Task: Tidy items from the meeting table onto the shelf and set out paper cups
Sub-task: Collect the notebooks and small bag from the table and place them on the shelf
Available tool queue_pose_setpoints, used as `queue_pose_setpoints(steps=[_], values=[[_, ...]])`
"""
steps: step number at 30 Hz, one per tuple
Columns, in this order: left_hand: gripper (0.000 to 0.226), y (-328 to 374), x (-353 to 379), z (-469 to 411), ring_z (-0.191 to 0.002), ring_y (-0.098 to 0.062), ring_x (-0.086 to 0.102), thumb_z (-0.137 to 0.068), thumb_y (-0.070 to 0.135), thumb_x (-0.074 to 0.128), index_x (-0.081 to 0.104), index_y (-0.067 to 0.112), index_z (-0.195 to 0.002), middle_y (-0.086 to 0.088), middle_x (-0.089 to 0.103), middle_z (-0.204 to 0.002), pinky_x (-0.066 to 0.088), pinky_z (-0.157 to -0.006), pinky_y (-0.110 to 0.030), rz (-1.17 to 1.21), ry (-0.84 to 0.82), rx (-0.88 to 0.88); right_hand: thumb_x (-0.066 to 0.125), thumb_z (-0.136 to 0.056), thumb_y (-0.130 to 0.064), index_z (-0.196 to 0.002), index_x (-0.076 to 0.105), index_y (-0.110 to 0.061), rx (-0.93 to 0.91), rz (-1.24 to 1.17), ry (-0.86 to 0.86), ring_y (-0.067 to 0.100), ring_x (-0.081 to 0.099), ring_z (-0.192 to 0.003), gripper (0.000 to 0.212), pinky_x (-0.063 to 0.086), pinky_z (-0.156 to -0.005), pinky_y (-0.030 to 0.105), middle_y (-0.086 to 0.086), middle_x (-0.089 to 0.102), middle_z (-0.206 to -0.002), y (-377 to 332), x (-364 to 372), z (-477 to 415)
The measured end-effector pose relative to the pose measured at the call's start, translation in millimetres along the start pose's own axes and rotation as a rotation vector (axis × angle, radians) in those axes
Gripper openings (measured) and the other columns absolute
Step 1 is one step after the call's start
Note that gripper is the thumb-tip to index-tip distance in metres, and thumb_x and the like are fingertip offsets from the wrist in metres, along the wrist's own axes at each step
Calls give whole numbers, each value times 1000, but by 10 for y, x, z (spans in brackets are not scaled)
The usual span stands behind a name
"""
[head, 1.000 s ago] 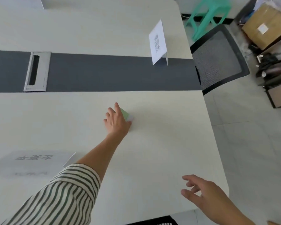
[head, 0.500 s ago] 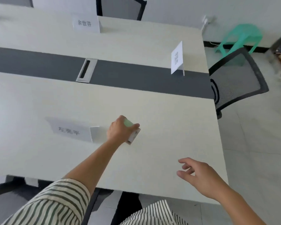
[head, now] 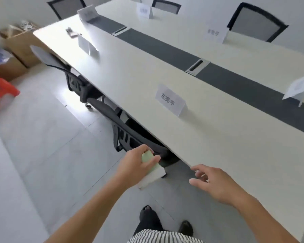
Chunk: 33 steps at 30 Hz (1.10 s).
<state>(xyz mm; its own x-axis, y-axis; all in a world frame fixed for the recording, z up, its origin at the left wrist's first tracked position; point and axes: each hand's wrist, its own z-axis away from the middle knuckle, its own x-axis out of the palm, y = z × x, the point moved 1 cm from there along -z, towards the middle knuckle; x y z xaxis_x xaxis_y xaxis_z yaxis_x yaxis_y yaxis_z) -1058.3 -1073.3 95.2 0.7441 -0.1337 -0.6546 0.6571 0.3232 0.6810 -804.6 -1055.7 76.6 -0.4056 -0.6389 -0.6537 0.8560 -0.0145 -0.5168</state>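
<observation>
Now the left hand [head: 133, 163] holds a small green-and-white block [head: 154, 172] out past the near long edge of the desk [head: 218, 137], over the floor and not touching the top. Its fingers [head: 145, 148] curl over the green upper end while the thumb presses the side, so the block is pinched between them and its white end tilts down toward the floor. The right hand [head: 212, 181] hovers just beside the same edge, holding nothing, its fingers [head: 201, 168] loosely spread and slightly bent. On the desk a folded name card [head: 170, 100] stands near that edge, well apart from both hands. A dark strip [head: 165, 48] runs along the middle of the top, with a metal cable hatch [head: 197, 66] set into it. Something small and blurred [head: 71, 31] lies near the far left corner. Two black chairs [head: 130, 130] are pushed under the near edge. A red stool [head: 0, 88] and a cardboard box [head: 23, 44] stand on the floor to the left.
</observation>
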Motion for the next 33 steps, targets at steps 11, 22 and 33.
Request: queue_pose_setpoints(steps=[11, 22, 33], values=[[35, -2337, -1215, 1171, -73, -14, 62, -72, 64, 58, 60, 32, -87, 7, 66, -81, 51, -66, -33, 119, 343, -372, 59, -87, -54, -135, 50, -37, -239, 261, -239, 5, 59, -106, 51, 49, -95, 28, -12, 61, -123, -2191, 1276, -649], [23, -3660, -2694, 950, -74, -13, 61, -82, 47, 67, 65, 24, -86, 5, 67, -82, 49, -68, -33, 181, 481, -492, 56, -87, -58, -136, 47, -41, -308, 299, -315, 1, 57, -106, 53, 49, -96, 27, -16, 61, -122, -3984, 1936, -1554], [24, -4213, -4246, -766, -72, -9, 59, -82, 52, 65, 62, 29, -87, 7, 65, -77, 47, -65, -28, 152, 454, -445, 55, -87, -58, -136, 48, -38, -297, 315, -310, 3, 59, -103, 53, 48, -95, 26, -14, 60, -120, -5412, 1746, -3464]])
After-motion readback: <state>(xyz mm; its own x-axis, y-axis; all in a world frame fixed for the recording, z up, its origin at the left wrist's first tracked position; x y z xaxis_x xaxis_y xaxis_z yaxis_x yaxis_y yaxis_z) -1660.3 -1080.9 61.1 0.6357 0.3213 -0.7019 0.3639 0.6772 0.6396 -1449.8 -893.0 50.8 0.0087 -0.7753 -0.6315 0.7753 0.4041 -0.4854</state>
